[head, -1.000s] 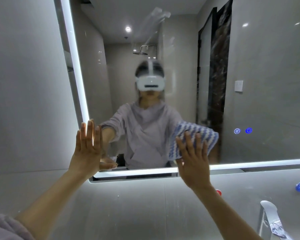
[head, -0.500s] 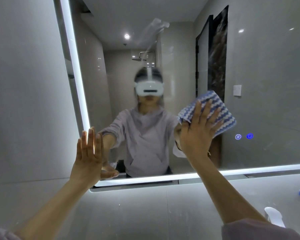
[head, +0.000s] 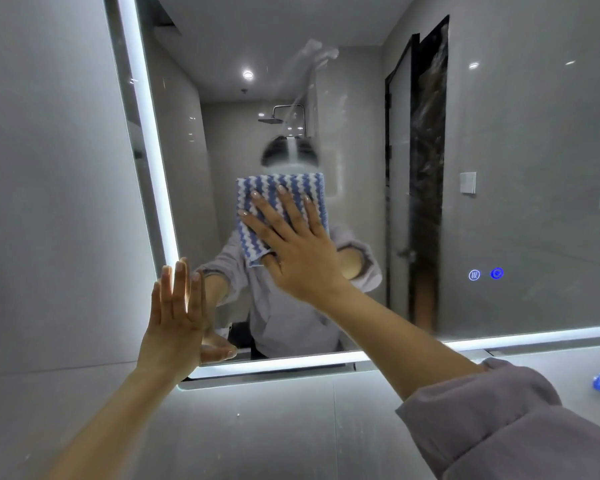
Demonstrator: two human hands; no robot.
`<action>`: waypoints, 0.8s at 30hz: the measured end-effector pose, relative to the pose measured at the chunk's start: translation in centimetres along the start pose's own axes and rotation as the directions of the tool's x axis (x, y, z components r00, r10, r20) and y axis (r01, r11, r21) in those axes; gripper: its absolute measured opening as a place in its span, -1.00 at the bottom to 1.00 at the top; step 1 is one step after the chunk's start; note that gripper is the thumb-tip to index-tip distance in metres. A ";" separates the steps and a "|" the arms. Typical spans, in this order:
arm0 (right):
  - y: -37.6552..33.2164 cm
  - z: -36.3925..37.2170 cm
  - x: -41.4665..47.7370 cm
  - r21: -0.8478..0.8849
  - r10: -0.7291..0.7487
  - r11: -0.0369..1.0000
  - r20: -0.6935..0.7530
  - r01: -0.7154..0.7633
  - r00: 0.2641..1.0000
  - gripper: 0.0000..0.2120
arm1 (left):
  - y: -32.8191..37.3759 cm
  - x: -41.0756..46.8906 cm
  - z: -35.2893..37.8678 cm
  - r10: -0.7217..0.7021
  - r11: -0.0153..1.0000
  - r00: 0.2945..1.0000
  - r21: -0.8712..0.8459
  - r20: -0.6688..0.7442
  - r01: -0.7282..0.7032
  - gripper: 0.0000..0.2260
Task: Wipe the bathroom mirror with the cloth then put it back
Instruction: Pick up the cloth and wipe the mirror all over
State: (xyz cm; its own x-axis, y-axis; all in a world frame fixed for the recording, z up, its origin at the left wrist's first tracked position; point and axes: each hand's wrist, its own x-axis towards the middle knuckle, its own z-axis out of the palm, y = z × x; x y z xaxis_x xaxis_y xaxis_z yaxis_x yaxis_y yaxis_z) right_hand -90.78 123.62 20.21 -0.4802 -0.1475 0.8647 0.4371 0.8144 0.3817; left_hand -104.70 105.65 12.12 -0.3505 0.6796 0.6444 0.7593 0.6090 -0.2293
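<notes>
Both unclenched, cloth (head: 268, 185) under right grip (head: 302, 258) against mirror (head: 499, 168), left grip (head: 174, 327) flat on mirror corner

The cloth (head: 293, 183), folded with blue-and-white wavy stripes, is lying flat against the mirror (head: 516, 133), left of its middle. The mirror is glowing along its left and bottom edges.
</notes>
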 end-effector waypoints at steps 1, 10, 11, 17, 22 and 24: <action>0.7 -0.1 -0.2 -0.011 0.002 1.000 -0.002 -0.002 1.000 -0.45 | 0.0 0.0 0.0 0.002 1.000 1.000 0.002 0.001 -0.002 0.12; 10.8 -1.3 -5.3 -0.091 0.136 0.986 -0.006 -0.136 0.991 -0.46 | -0.1 -0.1 0.2 0.036 0.999 0.998 -0.030 -0.059 -0.038 0.11; 11.9 -1.4 -5.9 -0.103 0.141 0.985 -0.013 -0.141 0.990 -0.46 | -0.1 -0.1 0.2 0.040 0.998 0.997 -0.036 -0.062 -0.042 0.10; 16.6 -2.5 -8.8 -0.117 0.231 0.965 -0.041 -0.234 0.972 -0.46 | 0.0 0.0 0.0 0.044 0.998 0.998 -0.048 -0.044 -0.046 0.10; 17.5 -3.4 -10.8 -0.015 0.536 0.842 -0.091 -0.539 0.840 -0.45 | 0.0 0.0 0.1 0.036 0.998 0.999 -0.049 -0.032 -0.037 0.12; 17.1 -3.2 -10.5 0.018 0.619 0.783 -0.121 -0.622 0.776 -0.46 | -0.1 0.1 0.1 0.033 0.998 0.999 -0.046 -0.026 -0.034 0.12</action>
State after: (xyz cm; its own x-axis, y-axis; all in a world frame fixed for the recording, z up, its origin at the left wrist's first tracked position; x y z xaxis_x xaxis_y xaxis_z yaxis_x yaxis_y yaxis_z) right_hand -75.87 137.30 18.70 -0.0096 0.3220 0.9467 0.6275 0.7391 -0.2450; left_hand -104.87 105.70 12.10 -0.3108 0.6887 0.6550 0.7953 0.5659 -0.2176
